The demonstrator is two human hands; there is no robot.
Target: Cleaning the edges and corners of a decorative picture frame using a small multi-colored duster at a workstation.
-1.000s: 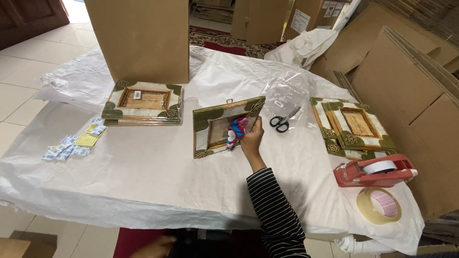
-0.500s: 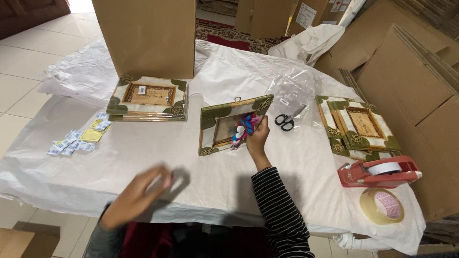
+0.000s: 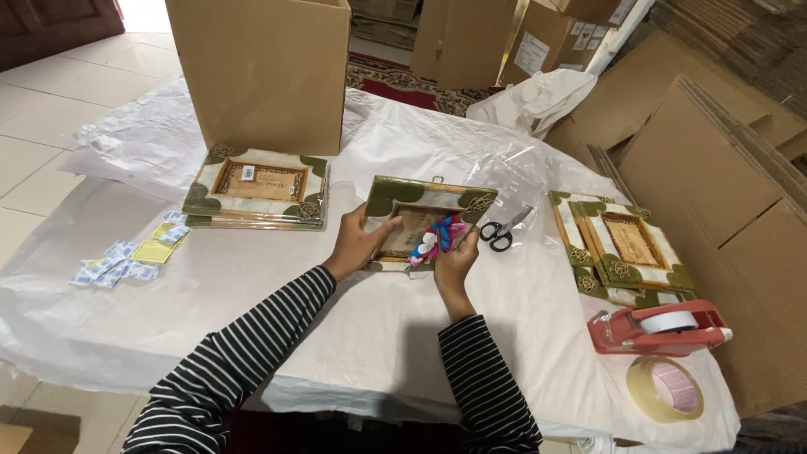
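Left hand (image 3: pixel 357 245): grip grasping green-cornered picture frame (image 3: pixel 424 220) by its left edge, on the desk (image 3: pixel 378 336).
Right hand (image 3: pixel 456 262): grip clenched around pink-blue cloth (image 3: pixel 437 240).

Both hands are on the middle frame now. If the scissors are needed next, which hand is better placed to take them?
Right hand, probably. It holds the colourful cloth at the frame's right side, beside the scissors. The left hand grips the far edge.

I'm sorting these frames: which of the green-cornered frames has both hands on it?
The middle frame, gripped by the left hand and right hand. The left frame and right frames lie untouched.
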